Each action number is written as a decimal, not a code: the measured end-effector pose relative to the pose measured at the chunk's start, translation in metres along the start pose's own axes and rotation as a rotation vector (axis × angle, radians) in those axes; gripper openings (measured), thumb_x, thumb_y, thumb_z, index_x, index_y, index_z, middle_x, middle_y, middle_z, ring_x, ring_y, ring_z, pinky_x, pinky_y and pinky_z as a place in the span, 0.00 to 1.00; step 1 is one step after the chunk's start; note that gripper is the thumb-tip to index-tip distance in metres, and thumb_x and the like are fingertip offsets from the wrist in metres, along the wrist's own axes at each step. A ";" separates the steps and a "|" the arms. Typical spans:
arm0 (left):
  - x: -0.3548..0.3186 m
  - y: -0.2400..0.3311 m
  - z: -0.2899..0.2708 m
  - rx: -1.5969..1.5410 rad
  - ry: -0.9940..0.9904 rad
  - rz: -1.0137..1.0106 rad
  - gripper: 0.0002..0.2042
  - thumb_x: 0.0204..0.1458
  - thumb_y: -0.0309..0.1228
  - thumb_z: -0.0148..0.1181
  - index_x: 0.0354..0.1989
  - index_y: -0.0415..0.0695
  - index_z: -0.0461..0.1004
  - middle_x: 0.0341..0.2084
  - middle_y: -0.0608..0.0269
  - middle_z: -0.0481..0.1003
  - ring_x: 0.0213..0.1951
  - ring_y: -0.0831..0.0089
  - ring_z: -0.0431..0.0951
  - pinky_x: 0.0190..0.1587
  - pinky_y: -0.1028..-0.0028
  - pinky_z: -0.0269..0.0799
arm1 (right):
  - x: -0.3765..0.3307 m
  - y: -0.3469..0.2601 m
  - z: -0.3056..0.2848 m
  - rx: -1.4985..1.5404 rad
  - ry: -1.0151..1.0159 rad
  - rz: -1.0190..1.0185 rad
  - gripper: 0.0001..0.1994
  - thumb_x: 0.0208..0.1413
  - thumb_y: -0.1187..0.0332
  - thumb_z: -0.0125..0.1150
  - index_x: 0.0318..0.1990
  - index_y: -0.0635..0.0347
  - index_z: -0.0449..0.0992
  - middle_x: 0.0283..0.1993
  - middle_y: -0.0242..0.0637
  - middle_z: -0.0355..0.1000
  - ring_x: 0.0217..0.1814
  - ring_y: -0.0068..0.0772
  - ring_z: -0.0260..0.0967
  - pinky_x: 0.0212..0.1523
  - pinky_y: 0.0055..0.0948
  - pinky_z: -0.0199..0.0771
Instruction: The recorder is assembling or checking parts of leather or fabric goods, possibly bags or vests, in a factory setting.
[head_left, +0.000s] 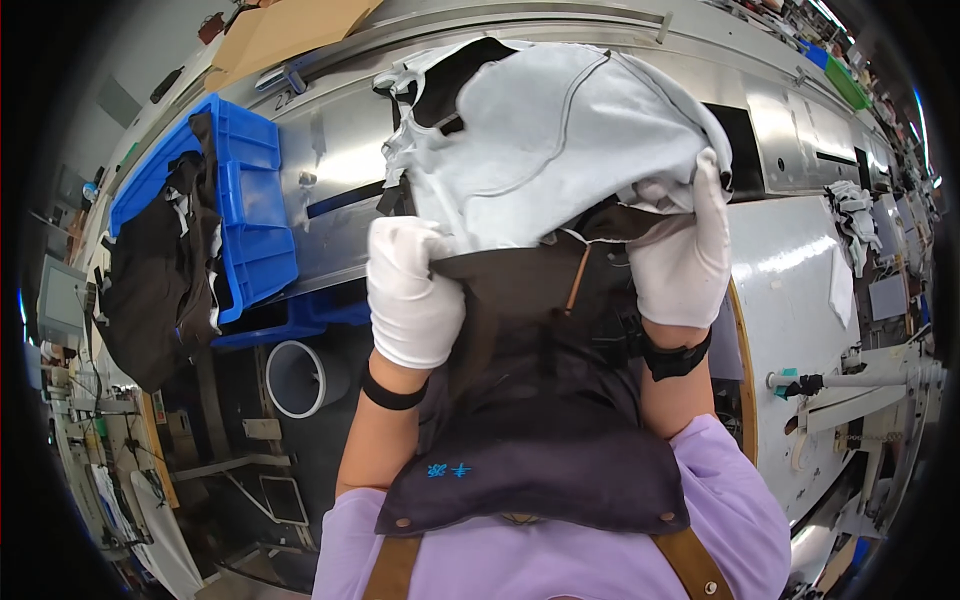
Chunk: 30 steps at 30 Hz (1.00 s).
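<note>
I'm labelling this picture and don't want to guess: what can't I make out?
Head view:
Right hand: some fingertips, hidden by the pale-and-dark fabric.
That fabric's underside: hidden by its upper layer.
Blue bin: its floor, hidden by dark cloth.
Background items at far right: too small.

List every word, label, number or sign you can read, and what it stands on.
Dark apron: small blue characters, not copied out here.
Metal table: a dark number near its far-left edge, likewise not copied.
Any other markings: too small or blurred to read.
</note>
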<state>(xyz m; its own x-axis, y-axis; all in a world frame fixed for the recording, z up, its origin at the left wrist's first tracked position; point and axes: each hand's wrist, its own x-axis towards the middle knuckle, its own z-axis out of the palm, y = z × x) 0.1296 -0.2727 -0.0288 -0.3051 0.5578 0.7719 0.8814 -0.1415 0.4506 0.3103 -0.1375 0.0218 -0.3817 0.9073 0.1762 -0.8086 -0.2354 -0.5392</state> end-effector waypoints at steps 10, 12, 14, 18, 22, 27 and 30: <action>0.036 0.057 0.006 -0.630 -0.229 -0.284 0.14 0.47 0.21 0.68 0.37 0.39 0.66 0.31 0.67 0.68 0.34 0.80 0.70 0.39 0.77 0.69 | 0.024 0.007 0.048 -0.258 0.024 -0.451 0.09 0.65 0.71 0.56 0.48 0.62 0.75 0.43 0.30 0.74 0.42 0.18 0.71 0.45 0.20 0.71; 0.042 0.054 0.010 -0.903 -0.271 -0.390 0.12 0.49 0.17 0.63 0.35 0.41 0.65 0.29 0.69 0.64 0.33 0.80 0.68 0.39 0.78 0.67 | 0.026 0.006 0.055 -0.549 -0.103 -0.607 0.10 0.64 0.68 0.58 0.49 0.62 0.74 0.41 0.28 0.73 0.42 0.16 0.69 0.43 0.18 0.69; 0.036 0.039 0.012 -1.024 -0.145 -0.484 0.11 0.52 0.14 0.57 0.34 0.43 0.64 0.31 0.69 0.64 0.34 0.80 0.65 0.41 0.80 0.65 | 0.012 -0.009 0.084 -0.973 -0.256 -0.415 0.19 0.56 0.69 0.66 0.54 0.64 0.71 0.43 0.31 0.72 0.48 0.24 0.71 0.47 0.24 0.71; 0.003 -0.031 0.040 -0.907 0.282 -0.643 0.08 0.64 0.28 0.54 0.32 0.47 0.64 0.28 0.73 0.64 0.30 0.86 0.61 0.37 0.84 0.62 | 0.048 0.014 0.066 -1.186 -0.921 -0.410 0.24 0.57 0.71 0.63 0.61 0.65 0.69 0.55 0.43 0.72 0.58 0.33 0.70 0.57 0.31 0.71; -0.042 -0.099 0.043 -0.557 0.308 -0.871 0.11 0.65 0.34 0.54 0.31 0.46 0.63 0.25 0.73 0.63 0.29 0.86 0.61 0.34 0.82 0.63 | 0.110 0.023 -0.017 -1.362 -0.519 -0.333 0.19 0.60 0.61 0.57 0.54 0.61 0.74 0.47 0.46 0.75 0.45 0.50 0.75 0.50 0.36 0.74; -0.056 -0.096 0.026 -0.971 0.336 -0.941 0.09 0.62 0.34 0.58 0.34 0.45 0.66 0.26 0.73 0.66 0.28 0.83 0.65 0.33 0.82 0.62 | 0.079 0.055 -0.073 -1.702 -0.725 0.063 0.22 0.56 0.56 0.60 0.55 0.55 0.74 0.54 0.46 0.73 0.58 0.48 0.69 0.59 0.39 0.67; -0.032 -0.082 0.012 -1.274 0.450 -1.168 0.08 0.60 0.35 0.58 0.34 0.46 0.68 0.27 0.73 0.69 0.28 0.82 0.66 0.33 0.83 0.62 | 0.072 0.064 -0.088 -1.765 -0.792 -0.203 0.20 0.53 0.59 0.65 0.53 0.53 0.76 0.49 0.43 0.74 0.53 0.47 0.70 0.55 0.39 0.70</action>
<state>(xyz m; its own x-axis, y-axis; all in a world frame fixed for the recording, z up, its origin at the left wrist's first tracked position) 0.0718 -0.2694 -0.0960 -0.7632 0.6084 -0.2178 -0.5721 -0.4795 0.6654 0.2699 -0.0566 -0.0724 -0.8467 0.4152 0.3328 0.2348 0.8528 -0.4664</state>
